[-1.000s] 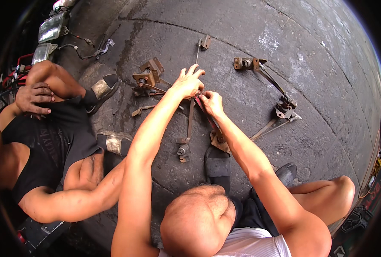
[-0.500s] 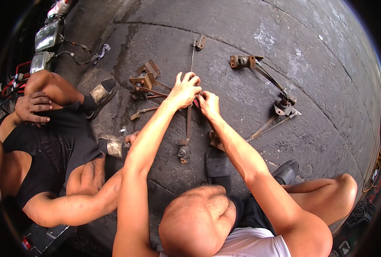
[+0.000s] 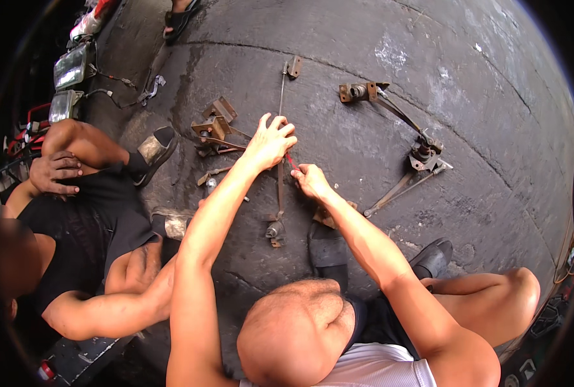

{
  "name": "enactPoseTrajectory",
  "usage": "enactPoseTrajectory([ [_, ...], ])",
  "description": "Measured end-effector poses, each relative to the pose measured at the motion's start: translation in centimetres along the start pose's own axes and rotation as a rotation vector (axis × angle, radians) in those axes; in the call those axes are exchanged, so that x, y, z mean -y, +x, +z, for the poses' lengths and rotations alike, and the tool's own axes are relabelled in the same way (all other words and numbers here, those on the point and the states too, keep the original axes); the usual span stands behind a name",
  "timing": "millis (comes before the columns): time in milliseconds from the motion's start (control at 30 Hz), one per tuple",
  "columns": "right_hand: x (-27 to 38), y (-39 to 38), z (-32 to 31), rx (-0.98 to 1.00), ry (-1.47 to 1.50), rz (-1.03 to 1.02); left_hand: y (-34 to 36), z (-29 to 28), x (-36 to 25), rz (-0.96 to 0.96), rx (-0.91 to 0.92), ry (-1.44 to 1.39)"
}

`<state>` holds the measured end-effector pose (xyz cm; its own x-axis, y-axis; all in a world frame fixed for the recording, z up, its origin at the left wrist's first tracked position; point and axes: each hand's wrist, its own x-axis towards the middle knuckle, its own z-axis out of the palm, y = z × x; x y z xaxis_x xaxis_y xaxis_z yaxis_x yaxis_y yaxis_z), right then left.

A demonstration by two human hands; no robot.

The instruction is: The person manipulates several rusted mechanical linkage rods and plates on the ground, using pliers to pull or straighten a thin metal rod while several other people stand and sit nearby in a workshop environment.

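A rusty wiper linkage point(image 3: 280, 184) lies lengthwise on the floor, with a thin rod, a flat bar and a pivot at its near end. My left hand point(image 3: 271, 140) is closed over its middle joint, which the fingers hide. A slim red-handled tool point(image 3: 291, 159) slants up to that joint from my right hand point(image 3: 312, 181), which pinches its near end. I cannot make out its tip.
Another wiper linkage point(image 3: 422, 151) lies to the right; rusty brackets point(image 3: 216, 126) are heaped left of my hands. A co-worker point(image 3: 87, 219) sits at the left, one arm reaching behind mine. Headlights point(image 3: 72, 68) stand far left. A sandaled foot point(image 3: 178, 22) shows at the top.
My right hand has drawn a little nearer to me and away from the left, baring more of the red tool. Someone's foot has come in at the top.
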<state>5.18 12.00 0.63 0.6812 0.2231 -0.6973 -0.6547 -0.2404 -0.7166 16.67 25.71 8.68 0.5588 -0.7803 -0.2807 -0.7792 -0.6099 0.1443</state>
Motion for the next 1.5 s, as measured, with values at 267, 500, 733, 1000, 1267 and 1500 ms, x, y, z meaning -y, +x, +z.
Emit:
enactPoseTrajectory([
  [267,0.9,0.9,1.0,-0.175,0.014,-0.125,-0.2,3.4,-6.0,-0.34,-0.237,0.259],
  [500,0.1,0.8,-0.7,-0.011,0.114,-0.093,3.0,-1.7,-1.3,-0.37,0.135,-0.068],
  [733,4.1,-0.1,-1.6,-0.472,-0.221,-0.59,3.7,-2.5,2.8,-0.25,0.233,-0.161],
  [1000,5.0,1.1,0.1,-0.518,-0.292,-0.513,8.6,0.1,3.8,-0.247,0.751,-0.139],
  [1267,3.6,2.0,0.5,-0.606,-0.42,-0.599,7.7,0.8,4.1,-0.205,0.786,-0.198],
  [1500,2.5,2.1,0.5,-0.588,-0.362,-0.582,6.4,0.7,4.5,-0.161,0.684,-0.331],
])
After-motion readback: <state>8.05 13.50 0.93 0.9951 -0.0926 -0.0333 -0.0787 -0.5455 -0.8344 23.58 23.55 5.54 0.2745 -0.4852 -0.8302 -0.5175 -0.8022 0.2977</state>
